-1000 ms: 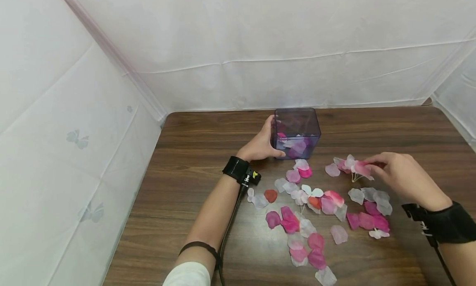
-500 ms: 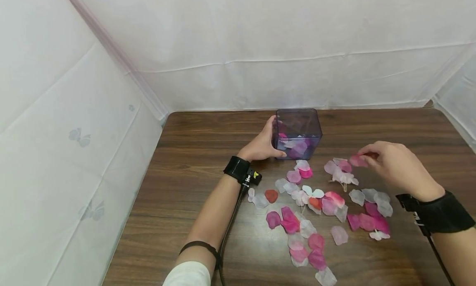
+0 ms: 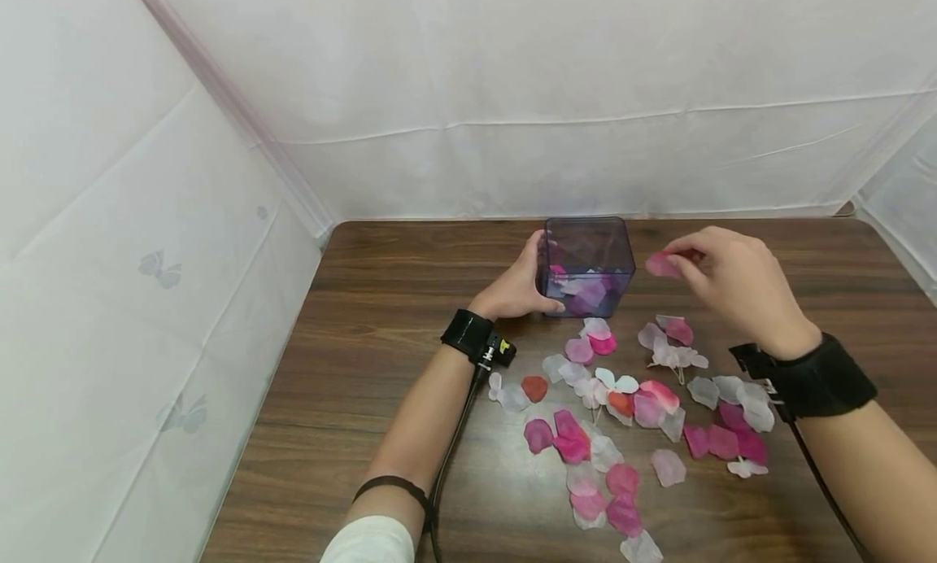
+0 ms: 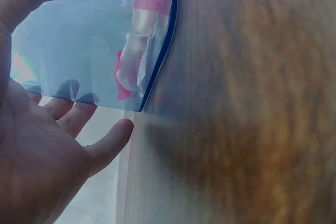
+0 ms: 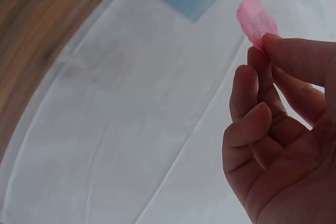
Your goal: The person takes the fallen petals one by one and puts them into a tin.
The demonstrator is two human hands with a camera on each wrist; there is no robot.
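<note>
Petal (image 3: 662,264), pink, pinched between thumb and fingertips of right hand (image 3: 725,282), held in the air just right of the box (image 3: 586,266) and near its top edge, not touching it. Right wrist view confirms it: petal (image 5: 257,20) sticks up from the fingertips (image 5: 273,43), other fingers curled loosely below.

Box is clear, purple-tinted, square, standing upright on the table (image 3: 381,319) toward the back edge, with a few pink and white petals inside. Left hand (image 3: 516,286) cups its left side, thumb along the front bottom corner, fingers relaxed against the wall.

Table is dark wood grain. Loose petals (image 3: 622,408), pink, white and a couple red, are scattered in front of the box and to its right, between the two forearms. White fabric sheets (image 3: 512,99) wall in the back and both sides.

Left wrist view is blurred: only palm (image 4: 37,156), box wall (image 4: 94,40) and smeared wood. Petal count inside the box is unreadable. Right forearm is cut off at the frame edge.
</note>
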